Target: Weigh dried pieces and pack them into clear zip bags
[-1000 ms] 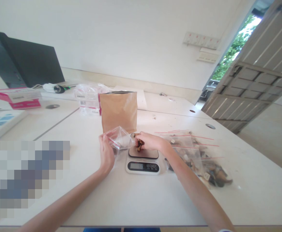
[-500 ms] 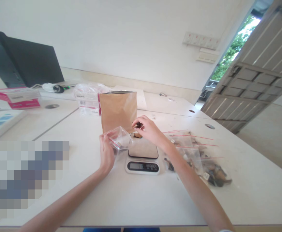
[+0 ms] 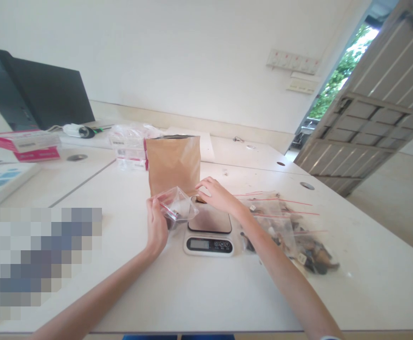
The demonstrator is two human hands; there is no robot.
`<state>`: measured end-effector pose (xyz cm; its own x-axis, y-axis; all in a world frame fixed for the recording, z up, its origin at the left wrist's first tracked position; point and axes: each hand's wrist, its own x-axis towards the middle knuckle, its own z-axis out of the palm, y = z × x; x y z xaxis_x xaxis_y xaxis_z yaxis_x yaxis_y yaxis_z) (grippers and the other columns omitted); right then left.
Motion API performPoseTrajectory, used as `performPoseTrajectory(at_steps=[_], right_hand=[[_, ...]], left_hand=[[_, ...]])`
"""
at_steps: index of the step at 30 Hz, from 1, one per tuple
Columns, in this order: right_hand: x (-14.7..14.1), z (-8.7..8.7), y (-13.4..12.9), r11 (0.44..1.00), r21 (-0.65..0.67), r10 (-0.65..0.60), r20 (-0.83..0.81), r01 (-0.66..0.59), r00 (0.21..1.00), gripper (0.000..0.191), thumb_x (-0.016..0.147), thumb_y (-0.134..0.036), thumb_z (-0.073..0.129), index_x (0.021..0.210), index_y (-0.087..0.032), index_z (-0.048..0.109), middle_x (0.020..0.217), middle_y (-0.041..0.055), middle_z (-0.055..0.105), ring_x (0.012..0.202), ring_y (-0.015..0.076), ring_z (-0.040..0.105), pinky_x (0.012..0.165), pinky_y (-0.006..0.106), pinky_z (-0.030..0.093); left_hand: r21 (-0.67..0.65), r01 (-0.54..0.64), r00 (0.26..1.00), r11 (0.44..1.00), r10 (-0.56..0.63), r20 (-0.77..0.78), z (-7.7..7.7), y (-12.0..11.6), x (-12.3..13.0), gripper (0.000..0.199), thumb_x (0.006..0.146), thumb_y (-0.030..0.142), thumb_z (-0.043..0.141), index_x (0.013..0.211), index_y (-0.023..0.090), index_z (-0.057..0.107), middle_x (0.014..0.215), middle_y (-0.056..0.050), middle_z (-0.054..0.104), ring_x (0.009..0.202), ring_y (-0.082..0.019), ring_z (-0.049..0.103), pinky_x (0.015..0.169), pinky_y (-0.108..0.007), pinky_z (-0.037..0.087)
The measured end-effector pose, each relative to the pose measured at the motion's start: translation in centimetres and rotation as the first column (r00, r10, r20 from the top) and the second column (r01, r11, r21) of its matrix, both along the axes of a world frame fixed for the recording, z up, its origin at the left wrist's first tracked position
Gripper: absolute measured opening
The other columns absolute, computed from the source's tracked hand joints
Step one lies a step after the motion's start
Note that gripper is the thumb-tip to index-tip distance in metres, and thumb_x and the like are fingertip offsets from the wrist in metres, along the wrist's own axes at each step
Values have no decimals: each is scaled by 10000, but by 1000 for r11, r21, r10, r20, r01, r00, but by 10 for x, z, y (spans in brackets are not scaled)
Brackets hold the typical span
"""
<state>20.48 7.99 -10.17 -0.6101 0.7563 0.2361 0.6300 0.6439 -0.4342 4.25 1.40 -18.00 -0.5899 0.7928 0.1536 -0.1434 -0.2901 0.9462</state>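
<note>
A clear plastic zip bag [image 3: 183, 208] is gripped at its edge by my left hand [image 3: 157, 229], its mouth turned toward the right. Something dark shows low in the bag beside my fingers. My right hand [image 3: 215, 193] hovers over the far part of a small white digital scale [image 3: 209, 246], fingers apart, with nothing seen in them. A brown piece [image 3: 201, 199] lies at the far edge of the scale's metal plate [image 3: 210, 221], partly hidden by this hand. The display digits are too blurred to read.
Behind the scale stands a brown paper bag [image 3: 174, 163]. Several zip bags of dark pieces [image 3: 316, 255] lie right of the scale, under and beyond my right forearm. Plastic-wrapped boxes [image 3: 126, 146], pink-and-white boxes [image 3: 32, 144] and a black computer case [image 3: 47, 92] are at the back left.
The dark piece that was between my right fingers is no longer seen there, and those fingers have spread. A dark shape now shows low in the zip bag. My left hand has hardly moved.
</note>
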Motion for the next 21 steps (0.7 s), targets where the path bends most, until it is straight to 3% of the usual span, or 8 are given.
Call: performPoseTrajectory(at_steps=[3, 7, 13, 17, 21], right_hand=[[3, -16, 10, 999, -44, -8, 109, 13, 994, 167, 811, -117, 611, 974, -146, 625, 1095, 111, 586, 1102, 221, 536, 973, 372, 398], [3, -25, 15, 998, -63, 2, 109, 5, 994, 201, 749, -23, 627, 906, -148, 628, 999, 90, 639, 982, 202, 594, 880, 329, 437], [3, -8, 11, 998, -52, -16, 26, 17, 1000, 172, 784, -33, 562, 896, -158, 600, 932, 59, 657, 848, 152, 614, 773, 278, 457], [-3, 6, 2, 999, -10, -49, -212, 48, 976, 118, 812, -131, 582, 914, -177, 542, 928, 36, 638, 806, 134, 601, 726, 269, 465], [-14, 15, -16, 999, 29, 36, -352, -28, 935, 128, 803, -215, 642, 893, -189, 555, 922, 22, 610, 794, 124, 581, 703, 254, 464]], left_hand=[[10, 5, 1000, 1000, -5, 14, -2, 1, -1, 421, 870, 586, 371, 946, 197, 515, 1069, -81, 639, 914, -212, 636, 783, -350, 481], [2, 1, 1000, 1000, -1, 4, -4, 3, -2, 417, 873, 580, 363, 954, 201, 516, 1086, -76, 636, 922, -213, 634, 811, -365, 475], [-10, 4, 1000, 1000, -4, -19, -5, 2, -4, 418, 883, 574, 350, 974, 204, 522, 1098, -81, 634, 965, -227, 624, 855, -392, 463], [-14, 9, 1000, 1000, -9, -29, -4, 1, -3, 434, 882, 589, 346, 980, 203, 520, 1099, -86, 638, 959, -227, 629, 860, -396, 465], [-11, -5, 999, 1000, 4, -46, -5, 2, -3, 448, 879, 600, 340, 979, 201, 517, 1078, -87, 641, 948, -228, 631, 829, -390, 481]])
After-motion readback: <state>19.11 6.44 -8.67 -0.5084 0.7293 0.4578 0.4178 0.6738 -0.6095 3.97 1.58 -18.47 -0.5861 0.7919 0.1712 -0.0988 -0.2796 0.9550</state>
